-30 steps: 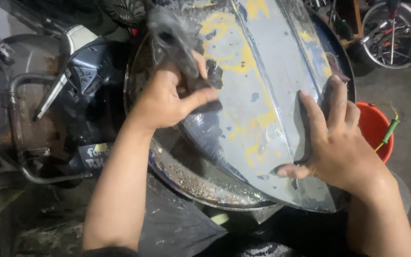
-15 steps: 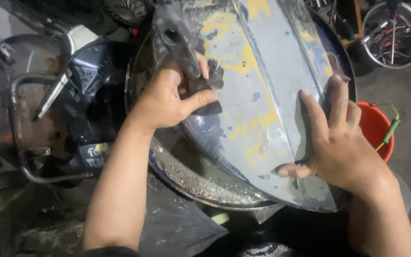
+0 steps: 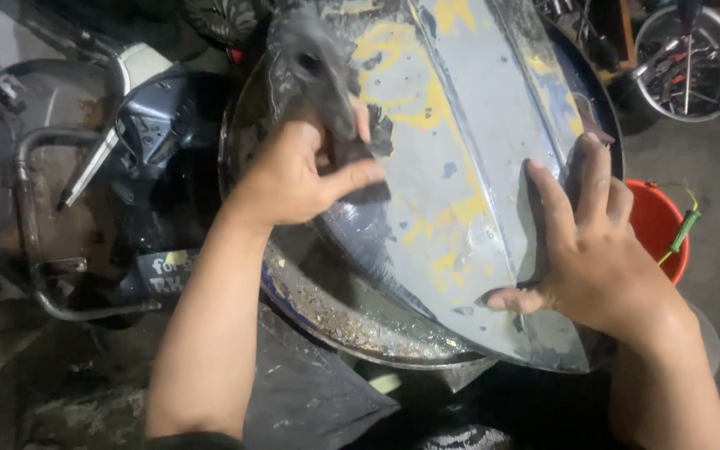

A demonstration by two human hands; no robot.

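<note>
Left hand [image 3: 306,167] grip pinching dark abrasive pad [image 3: 358,154], right hand [image 3: 593,250] splayed flat (fingers wide) on grey panel [image 3: 452,150]

Left hand [image 3: 297,171] and right hand [image 3: 597,258]: both bare, without gloves, rings or a watch. Forearms uncovered from wrist to the lower frame edge; no sleeve cuff shows along them. Dark grime marks the fingertips. At the bottom left edge, a sliver of dark clothing, its kind indistinct.

Dim surroundings, bright light from above on centre; slight blur, dark corners.
</note>
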